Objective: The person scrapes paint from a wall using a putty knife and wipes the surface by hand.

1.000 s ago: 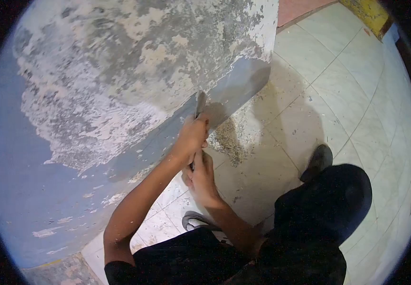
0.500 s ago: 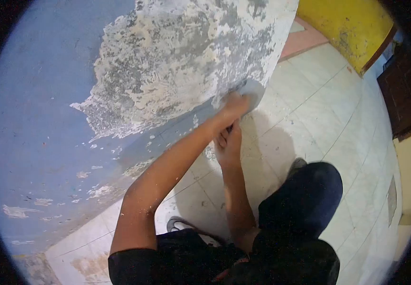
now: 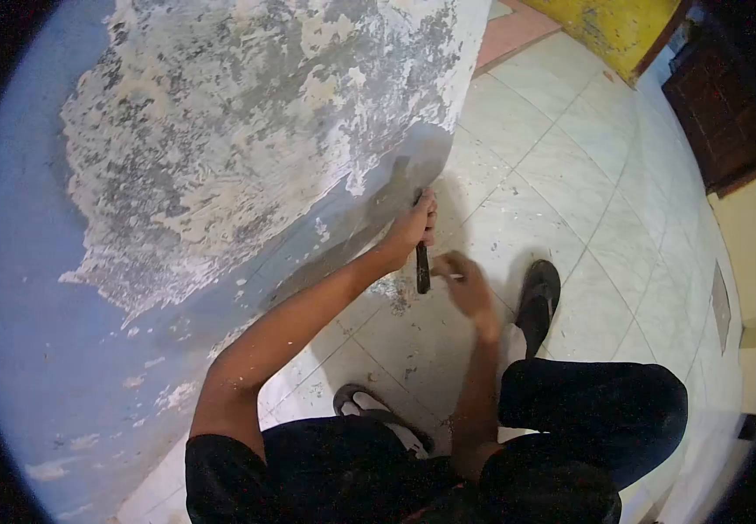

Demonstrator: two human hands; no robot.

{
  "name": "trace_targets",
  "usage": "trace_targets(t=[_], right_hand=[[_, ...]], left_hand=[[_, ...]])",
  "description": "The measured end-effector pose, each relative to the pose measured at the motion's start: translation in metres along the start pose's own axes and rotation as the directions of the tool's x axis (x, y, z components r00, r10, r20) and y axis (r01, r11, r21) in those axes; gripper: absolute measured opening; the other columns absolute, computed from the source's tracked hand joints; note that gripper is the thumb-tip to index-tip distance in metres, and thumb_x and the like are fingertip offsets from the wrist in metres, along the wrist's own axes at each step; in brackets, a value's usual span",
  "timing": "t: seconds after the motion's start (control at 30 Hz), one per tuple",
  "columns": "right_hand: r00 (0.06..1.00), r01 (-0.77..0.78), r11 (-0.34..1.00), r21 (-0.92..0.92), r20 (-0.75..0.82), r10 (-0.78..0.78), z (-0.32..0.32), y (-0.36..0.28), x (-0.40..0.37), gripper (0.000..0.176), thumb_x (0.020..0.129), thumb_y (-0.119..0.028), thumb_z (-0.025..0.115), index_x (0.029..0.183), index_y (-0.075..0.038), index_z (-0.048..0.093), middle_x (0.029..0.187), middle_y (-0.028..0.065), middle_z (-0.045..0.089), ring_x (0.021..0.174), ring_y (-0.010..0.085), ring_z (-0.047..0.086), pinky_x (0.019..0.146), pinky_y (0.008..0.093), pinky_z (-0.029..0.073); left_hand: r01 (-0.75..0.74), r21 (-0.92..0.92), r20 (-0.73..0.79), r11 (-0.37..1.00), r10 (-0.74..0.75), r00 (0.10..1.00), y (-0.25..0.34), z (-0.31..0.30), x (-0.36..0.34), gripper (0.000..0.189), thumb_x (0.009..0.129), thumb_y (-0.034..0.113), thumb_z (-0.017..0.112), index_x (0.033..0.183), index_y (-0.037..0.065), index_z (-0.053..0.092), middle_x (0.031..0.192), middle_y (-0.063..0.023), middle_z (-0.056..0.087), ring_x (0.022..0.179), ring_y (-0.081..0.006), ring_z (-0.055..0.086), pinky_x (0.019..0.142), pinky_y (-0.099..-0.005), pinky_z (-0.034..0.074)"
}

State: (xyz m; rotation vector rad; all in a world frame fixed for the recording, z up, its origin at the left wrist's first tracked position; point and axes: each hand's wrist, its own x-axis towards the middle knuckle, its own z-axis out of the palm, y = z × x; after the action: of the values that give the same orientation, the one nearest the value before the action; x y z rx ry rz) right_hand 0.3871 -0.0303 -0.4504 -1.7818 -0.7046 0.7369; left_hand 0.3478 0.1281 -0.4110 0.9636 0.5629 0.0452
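Observation:
My left hand [image 3: 412, 225] is closed around a scraper [image 3: 423, 271] near the lower edge of the wall. Its dark handle sticks out below the fist, pointing down toward the floor; the blade end is mostly hidden by the hand. Just right of the handle is my right hand [image 3: 468, 286], slightly blurred, fingers loosely bent and apart, with no tool in it. A large patch of bare, mottled plaster [image 3: 247, 148] covers the wall, with blue paint [image 3: 24, 253] around it and a strip of blue below.
Paint flakes lie on the tiled floor [image 3: 561, 183]. My sandalled feet, the right one [image 3: 538, 301] and the left one [image 3: 365, 402], stand near the wall. A yellow wall [image 3: 609, 31] and a dark wooden piece of furniture [image 3: 718, 122] are at the far right.
My right hand has moved down and right, away from my left hand, uncovering the scraper's handle. The view has shifted, and more of my right foot shows.

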Motion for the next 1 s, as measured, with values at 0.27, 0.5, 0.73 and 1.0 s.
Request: trace_targets(t=[0.27,0.5,0.73,1.0], right_hand=[[0.859,-0.505,0.484,-0.714,-0.471,0.202,-0.156,0.125,-0.022,0.059,0.078,-0.053,0.055,0.105,-0.001,0.060,0.108,0.0226,0.059,0.107,0.0314,0.054,0.088,0.0407,0.042],[0.620,-0.741,0.276,-0.612,-0.466,0.632,-0.132,0.087,-0.054,0.058,0.073,-0.056,0.060,0.091,-0.001,0.066,0.094,0.0195,0.064,0.080,0.0303,0.065,0.070,0.0401,0.050],[0.694,-0.716,0.420,-0.558,-0.634,0.341,-0.125,0.075,-0.064,0.044,0.066,-0.047,0.071,0.086,-0.007,0.068,0.090,0.0151,0.066,0.087,0.0295,0.063,0.074,0.0407,0.049],[0.616,-0.787,0.419,-0.453,-0.526,0.587,-0.160,0.110,-0.059,0.050,0.071,-0.040,0.071,0.089,0.006,0.062,0.083,0.0155,0.066,0.068,0.0227,0.066,0.054,0.0327,0.054]], left_hand=[[-0.082,0.217,0.074,0.973,0.068,0.995,-0.060,0.052,0.054,0.039,0.090,0.047,0.044,0.079,0.010,0.045,0.055,0.0057,0.036,0.042,-0.0057,0.033,0.037,-0.0225,0.030],[-0.117,0.355,0.181,0.928,0.055,0.982,-0.100,0.082,0.059,0.040,0.091,0.045,0.041,0.081,0.007,0.047,0.054,0.0040,0.037,0.042,-0.0075,0.037,0.037,-0.0254,0.034],[-0.157,0.374,0.128,0.914,0.117,0.985,-0.088,0.070,0.047,0.052,0.090,0.048,0.039,0.066,0.002,0.050,0.055,-0.0084,0.050,0.050,-0.0227,0.050,0.051,-0.0383,0.040],[-0.050,0.247,0.056,0.968,0.037,0.998,-0.074,0.028,0.048,0.038,0.091,0.047,0.042,0.073,0.013,0.042,0.054,0.0059,0.033,0.042,-0.0066,0.032,0.038,-0.0239,0.032]])
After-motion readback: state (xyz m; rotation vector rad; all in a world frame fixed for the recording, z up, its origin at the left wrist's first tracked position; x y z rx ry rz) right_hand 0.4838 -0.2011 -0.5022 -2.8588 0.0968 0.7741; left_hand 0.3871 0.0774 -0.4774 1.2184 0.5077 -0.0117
